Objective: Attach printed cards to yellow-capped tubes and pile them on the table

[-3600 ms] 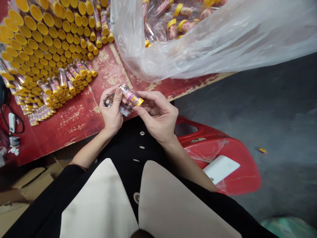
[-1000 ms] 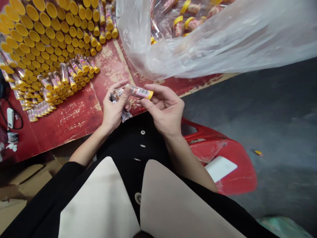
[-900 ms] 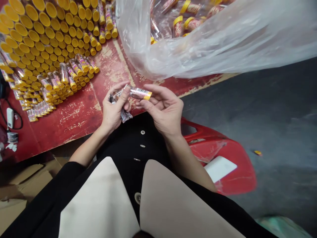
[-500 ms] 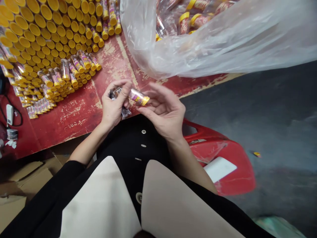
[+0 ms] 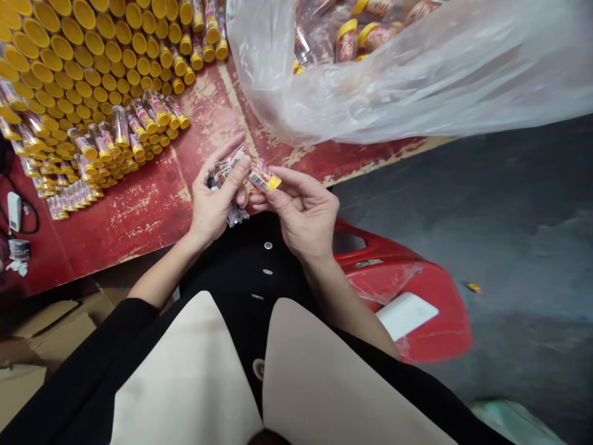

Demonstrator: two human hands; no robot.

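The tube [image 5: 260, 177] slants between the left hand [image 5: 210, 201], grasping packets [image 5: 236, 216], and the right hand [image 5: 309, 216], pinching its near-right capped end [image 5: 274, 182].

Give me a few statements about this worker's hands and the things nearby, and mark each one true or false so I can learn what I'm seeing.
1. The left hand holds wrapped packets. True.
2. The right hand has its fingers on the yellow end of a small tube. True.
3. The small tube's yellow end points toward the left hand. False: it points toward the right hand.
4. Both hands wear gloves. False: both are bare.
5. Stacked tubes rest on the red table. True.
6. The stacked tubes show blue ends. False: the ends are yellow.
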